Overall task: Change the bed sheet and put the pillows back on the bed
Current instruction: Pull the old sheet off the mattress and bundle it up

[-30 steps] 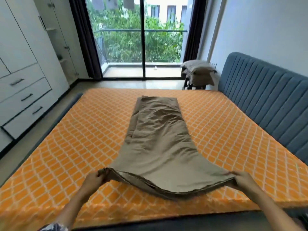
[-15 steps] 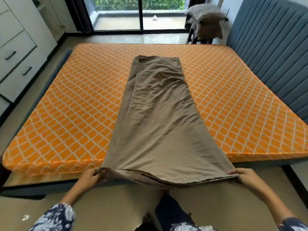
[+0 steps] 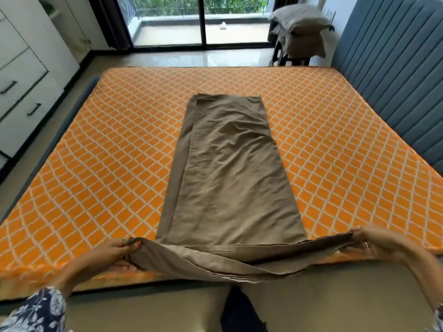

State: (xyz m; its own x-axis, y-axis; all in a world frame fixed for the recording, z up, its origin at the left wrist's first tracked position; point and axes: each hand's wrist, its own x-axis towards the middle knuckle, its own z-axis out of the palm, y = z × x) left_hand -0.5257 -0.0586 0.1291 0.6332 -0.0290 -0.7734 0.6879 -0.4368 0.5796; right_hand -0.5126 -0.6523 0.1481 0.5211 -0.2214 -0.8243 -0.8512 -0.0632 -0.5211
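While both hands pinch the folded sheet (image 3: 230, 168)'s near corners, left hand (image 3: 112, 254) & right hand (image 3: 376, 243) spread wide. Fabric's light, limp, sags mid-span; grip corners.

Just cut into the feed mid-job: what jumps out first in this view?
The bare orange lattice-patterned mattress fills the frame, with a folded khaki sheet lying in a long strip down its middle. At the near edge, the left hand and right hand each grip a corner of the sheet's end. Pillows sit stacked on a stand at the far right, beside the blue headboard.
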